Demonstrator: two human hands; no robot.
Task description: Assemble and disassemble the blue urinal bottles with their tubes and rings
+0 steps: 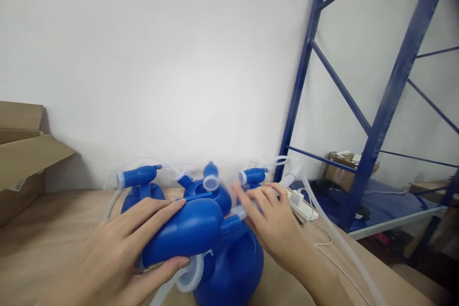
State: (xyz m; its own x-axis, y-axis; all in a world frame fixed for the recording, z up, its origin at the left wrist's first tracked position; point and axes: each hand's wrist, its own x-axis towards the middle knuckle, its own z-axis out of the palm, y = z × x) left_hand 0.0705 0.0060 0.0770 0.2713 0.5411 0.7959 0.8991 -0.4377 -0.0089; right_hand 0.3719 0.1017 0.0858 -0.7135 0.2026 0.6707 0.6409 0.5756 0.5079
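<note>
My left hand (pixel 118 248) grips a blue plastic funnel-shaped part (pixel 182 234), fingers laid over its top and thumb under it near a translucent white ring (pixel 190 275). My right hand (pixel 272 220) pinches the narrow end of that part where a clear tube (pixel 337 239) joins it. Below both sits a large blue plastic container (pixel 233 267) on the table (pixel 50 229). Behind stand several more blue containers (pixel 141 184) with spouts and thin clear tubing.
An open cardboard box (pixel 21 158) sits at the left edge. A white power strip (pixel 301 203) with a plug and a thin white cable lies right of my hand. A blue metal shelf rack (pixel 380 124) holding boxes stands at the right. White wall behind.
</note>
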